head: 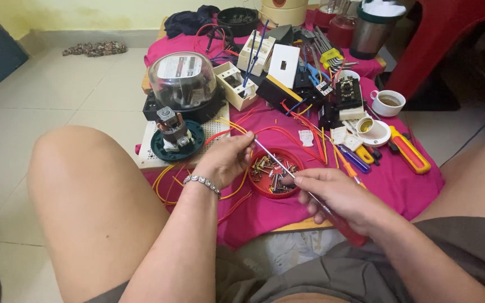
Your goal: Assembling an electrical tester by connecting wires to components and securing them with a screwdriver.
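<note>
My right hand (pixel 338 196) grips a screwdriver with a red handle (pixel 346 229); its metal shaft runs up and left to the fingertips of my left hand (pixel 228 158). My left hand, with a bracelet on the wrist, pinches something small at the shaft's tip; what it is cannot be made out. Between and under both hands sits a round red dish (pixel 265 189) full of several screws and small metal parts, on a pink cloth (pixel 399 179).
A small motor on a green disc (pixel 174 137) and a glass-domed meter (pixel 183 81) stand to the left. Red and yellow wires, switch boxes (pixel 234 84), screwdrivers (pixel 411 152), a cup (pixel 388 102) and a lamp holder (pixel 369 130) crowd the cloth. My bare knees flank the low table.
</note>
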